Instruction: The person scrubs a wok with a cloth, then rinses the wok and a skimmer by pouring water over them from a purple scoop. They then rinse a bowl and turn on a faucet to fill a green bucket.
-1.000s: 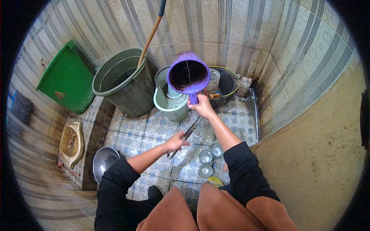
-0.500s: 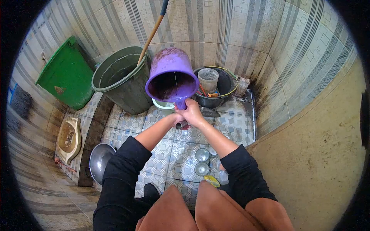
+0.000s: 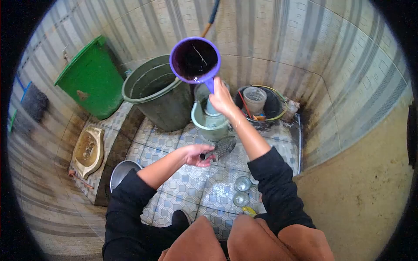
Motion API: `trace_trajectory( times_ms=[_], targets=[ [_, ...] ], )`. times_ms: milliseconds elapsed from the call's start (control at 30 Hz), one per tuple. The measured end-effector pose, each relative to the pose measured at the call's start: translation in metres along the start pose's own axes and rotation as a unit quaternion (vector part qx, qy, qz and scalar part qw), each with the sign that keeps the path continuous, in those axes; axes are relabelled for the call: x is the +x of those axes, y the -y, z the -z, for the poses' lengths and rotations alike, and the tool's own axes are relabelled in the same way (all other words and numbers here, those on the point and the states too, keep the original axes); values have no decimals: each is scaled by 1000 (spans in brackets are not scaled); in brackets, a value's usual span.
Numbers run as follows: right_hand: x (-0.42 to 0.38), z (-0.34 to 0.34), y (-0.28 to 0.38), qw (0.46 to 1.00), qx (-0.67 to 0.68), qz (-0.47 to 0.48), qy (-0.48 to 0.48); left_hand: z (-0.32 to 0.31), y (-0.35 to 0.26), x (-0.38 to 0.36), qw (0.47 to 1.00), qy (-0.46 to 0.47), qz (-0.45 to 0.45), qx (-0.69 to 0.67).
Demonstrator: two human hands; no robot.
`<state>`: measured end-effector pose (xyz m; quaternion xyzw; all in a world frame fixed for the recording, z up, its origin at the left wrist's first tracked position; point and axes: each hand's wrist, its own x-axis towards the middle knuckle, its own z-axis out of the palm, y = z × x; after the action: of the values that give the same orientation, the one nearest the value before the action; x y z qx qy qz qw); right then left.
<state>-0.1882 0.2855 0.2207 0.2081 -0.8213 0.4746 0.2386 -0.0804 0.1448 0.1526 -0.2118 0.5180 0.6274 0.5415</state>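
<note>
My right hand [image 3: 223,98] grips the handle of a purple water dipper [image 3: 216,45], raised beside the large grey-green bin. The dipper's mouth faces me, its inside dark with a thin bright streak. Lower down, my left hand [image 3: 198,155] is closed around the handle of a dark metal skimmer [image 3: 226,146]. The skimmer's broad, speckled head points right, over the tiled floor. Just beyond it stands a pale green bucket [image 3: 214,132], partly covered by my right hand and the dipper handle.
The grey-green bin [image 3: 163,111] holds a long-handled stick. A black basin [image 3: 272,104] contains a cloudy container and small tools. Glass bowls [image 3: 241,191] sit on the floor near my right arm. On the left are a green tub [image 3: 93,82], a metal bowl [image 3: 124,172] and a ceramic squat toilet [image 3: 89,152].
The purple dipper has moved up and away, turned so its mouth faces me. My hands have separated; the skimmer in my left hand now shows clearly, and the view has shifted slightly.
</note>
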Motion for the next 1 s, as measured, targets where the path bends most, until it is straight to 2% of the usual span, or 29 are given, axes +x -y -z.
trace_trajectory(
  times_ms=[33, 100, 167, 333, 433, 500, 567, 600, 633, 667, 700, 733, 767, 800, 833, 867, 900, 933, 967, 1000],
  targets=[
    [20, -9, 9, 1000, -16, 27, 4, 8, 9, -18, 1000, -1, -1, 1],
    [60, -33, 15, 996, -27, 28, 80, 20, 31, -58, 998, -50, -27, -42],
    [86, -70, 15, 996, -18, 52, 65, 41, 55, -98, 990, -44, -18, -132],
    [102, -144, 11, 986, -85, -12, 141, 85, 130, -184, 958, -130, -218, -132],
    [111, -178, -16, 978, -80, 2, 193, 108, 161, -221, 924, -274, -258, -73],
    [108, -180, -2, 967, -132, 48, 214, 132, 181, -235, 897, -336, -264, -112],
    [108, -191, 8, 953, -211, 71, 205, 154, 193, -247, 887, -353, -270, -125],
    [98, -194, 23, 951, -208, 76, 216, 163, 197, -250, 882, -362, -277, -120],
    [78, -195, 47, 959, -193, 193, 79, 170, 200, -251, 870, -395, -272, -118],
    [53, -198, 69, 936, -170, 301, -64, 171, 200, -255, 861, -404, -286, -117],
    [21, -211, 86, 956, -163, 237, -51, 172, 199, -259, 851, -413, -302, -114],
    [-10, -232, 87, 970, -49, 235, -44, 177, 200, -259, 849, -416, -304, -117],
    [-52, -256, 91, 988, 8, 157, 10, 182, 201, -260, 845, -385, -329, -171],
    [-96, -286, 93, 992, -6, 64, 104, 187, 203, -260, 839, -353, -350, -222],
    [-142, -315, 90, 975, -38, -22, 220, 190, 201, -259, 838, -359, -347, -220],
    [-176, -339, 93, 924, -58, -156, 343, 189, 198, -258, 831, -352, -355, -243],
    [-213, -376, 76, 879, -54, -230, 414, 189, 194, -255, 824, -347, -361, -265],
    [-232, -392, 68, 806, 39, -327, 492, 187, 189, -251, 810, -378, -351, -279],
    [-247, -402, 62, 709, 127, -412, 558, 189, 188, -245, 795, -398, -358, -285],
    [-272, -416, 52, 662, 226, -506, 505, 187, 184, -241, 781, -408, -361, -304]
  ],
)
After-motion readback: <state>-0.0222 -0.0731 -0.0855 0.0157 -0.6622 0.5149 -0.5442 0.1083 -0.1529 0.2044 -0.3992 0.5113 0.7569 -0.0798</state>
